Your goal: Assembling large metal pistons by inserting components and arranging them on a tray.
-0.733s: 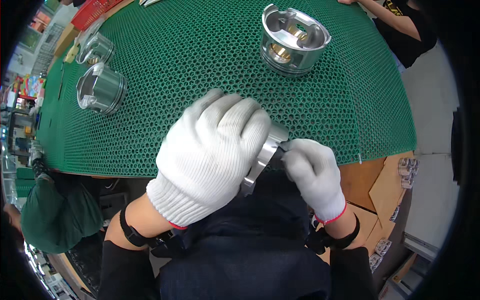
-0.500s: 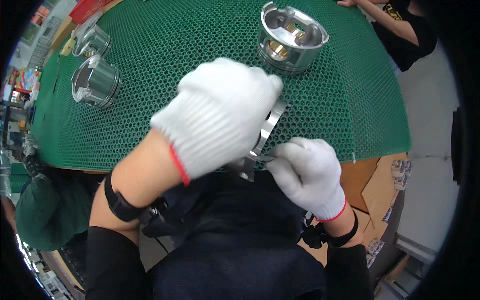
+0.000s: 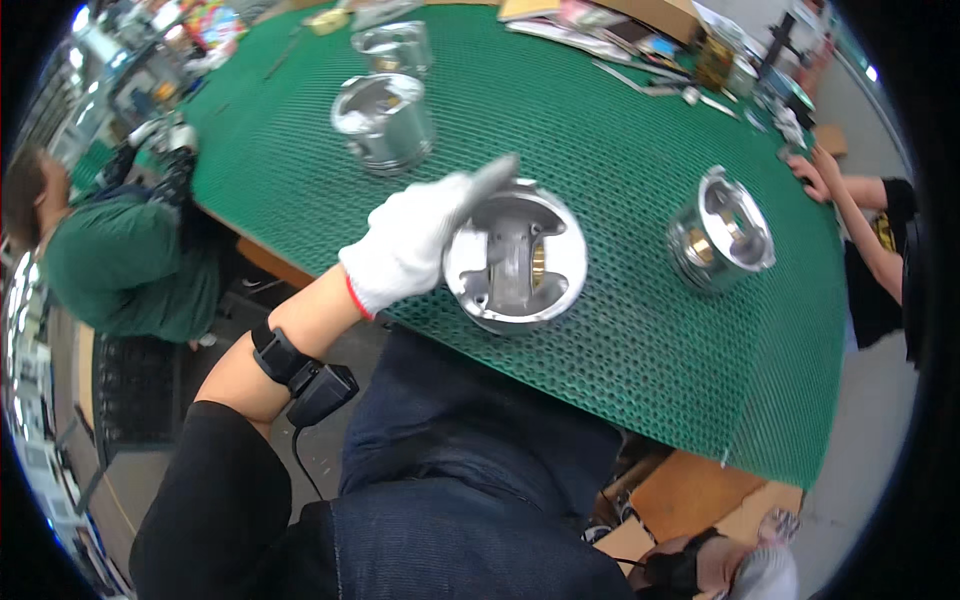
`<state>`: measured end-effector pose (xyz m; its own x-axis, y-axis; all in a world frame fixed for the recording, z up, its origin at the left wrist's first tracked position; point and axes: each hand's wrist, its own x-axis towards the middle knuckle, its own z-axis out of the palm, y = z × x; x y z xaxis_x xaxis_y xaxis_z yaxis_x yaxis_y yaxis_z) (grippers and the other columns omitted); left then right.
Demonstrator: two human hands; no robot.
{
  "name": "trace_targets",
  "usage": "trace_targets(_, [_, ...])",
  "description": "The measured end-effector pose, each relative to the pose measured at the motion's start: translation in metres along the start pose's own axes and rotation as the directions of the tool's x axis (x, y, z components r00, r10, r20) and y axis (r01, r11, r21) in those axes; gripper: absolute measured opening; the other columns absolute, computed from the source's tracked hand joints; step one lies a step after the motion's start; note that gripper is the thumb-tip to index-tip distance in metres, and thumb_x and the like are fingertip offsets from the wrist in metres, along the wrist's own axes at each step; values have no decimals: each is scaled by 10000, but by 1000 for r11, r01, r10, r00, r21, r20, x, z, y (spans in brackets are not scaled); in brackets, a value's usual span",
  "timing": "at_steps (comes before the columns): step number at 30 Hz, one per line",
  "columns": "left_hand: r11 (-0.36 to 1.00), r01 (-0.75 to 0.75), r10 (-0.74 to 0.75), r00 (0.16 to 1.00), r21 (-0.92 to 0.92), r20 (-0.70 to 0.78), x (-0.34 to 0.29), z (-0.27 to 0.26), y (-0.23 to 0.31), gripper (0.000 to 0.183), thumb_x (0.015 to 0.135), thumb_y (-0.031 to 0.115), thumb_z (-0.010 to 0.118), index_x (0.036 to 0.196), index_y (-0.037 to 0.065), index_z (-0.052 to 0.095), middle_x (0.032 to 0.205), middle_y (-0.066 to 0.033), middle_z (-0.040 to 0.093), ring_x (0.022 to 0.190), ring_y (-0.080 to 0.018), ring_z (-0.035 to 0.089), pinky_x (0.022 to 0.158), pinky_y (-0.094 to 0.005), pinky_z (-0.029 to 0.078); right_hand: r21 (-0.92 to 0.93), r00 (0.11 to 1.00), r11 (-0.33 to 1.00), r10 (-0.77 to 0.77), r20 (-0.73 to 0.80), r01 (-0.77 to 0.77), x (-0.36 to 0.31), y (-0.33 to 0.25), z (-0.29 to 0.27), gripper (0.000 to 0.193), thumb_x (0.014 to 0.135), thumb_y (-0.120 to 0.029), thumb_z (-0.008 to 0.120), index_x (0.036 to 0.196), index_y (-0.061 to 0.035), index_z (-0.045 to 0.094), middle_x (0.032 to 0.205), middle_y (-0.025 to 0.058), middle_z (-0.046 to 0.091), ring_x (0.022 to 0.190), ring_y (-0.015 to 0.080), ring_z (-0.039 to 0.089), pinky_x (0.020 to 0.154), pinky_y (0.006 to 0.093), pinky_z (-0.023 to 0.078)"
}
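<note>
A metal piston (image 3: 515, 265) stands at the near edge of the green mat, its hollow side up and a brass-coloured bushing showing inside. My left hand (image 3: 415, 235), in a white knitted glove with a red cuff, lies along the piston's left side. Its fingers stretch past the far rim, blurred at the tips; the thumb is hidden. Low at the right, below the table edge, is my right hand (image 3: 768, 575), also gloved. It is smeared and partly cut off, with its fingers not showing. Close by it sits a shiny metal part (image 3: 779, 525).
Another piston (image 3: 720, 235) stands to the right, and two more (image 3: 385, 125) are at the far left of the mat (image 3: 600, 350). Tools, papers and jars (image 3: 715, 60) lie along the back. One person (image 3: 120, 260) is at the left; another's forearms (image 3: 850, 205) reach in at right.
My right hand has left the near piston and dropped to the lower right. The piston now shows its hollow side upward. My left hand has shifted to its left side. The view has swung round.
</note>
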<state>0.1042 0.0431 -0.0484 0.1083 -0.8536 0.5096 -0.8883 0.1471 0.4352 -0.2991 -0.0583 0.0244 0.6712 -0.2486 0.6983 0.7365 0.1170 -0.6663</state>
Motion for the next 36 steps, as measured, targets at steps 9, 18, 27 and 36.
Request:
trace_targets(9, [915,386,-400,829,118,391,-56,-36,80,783,845,113,665,1495,-23,249,1013,-179,684,879,-371,671,765,-428,547,122,987,991,-67,148,49,20,5,-5,202,785,-118,695,969,-45,657,861,118,655,681,229,591,584,340,460])
trace_targets(18, [476,469,-28,854,-744,520,-44,-59,81,711,935,317,660,1455,-24,316,1168,-151,627,1094,-258,606,962,-379,480,-208,978,962,195,77,-176,10,22,-32,199,790,-35,682,987,-39,653,894,125,672,714,229,619,607,353,482])
trace_targets(27, [853,-519,388,692,45,609,13,-20,19,299,806,300,682,976,60,626,963,-110,619,953,-303,591,898,-434,471,-902,905,-364,259,-336,-231,-20,133,-78,291,779,-35,643,1057,-120,661,885,118,645,755,344,616,698,442,483])
trace_targets(36, [912,-307,153,870,274,468,-40,-121,-35,741,746,251,720,1405,67,435,1059,-155,652,949,-341,658,936,-480,494,-898,949,-416,197,-247,-147,-7,125,-56,335,865,-74,652,1197,-117,665,883,134,661,702,329,618,614,413,505])
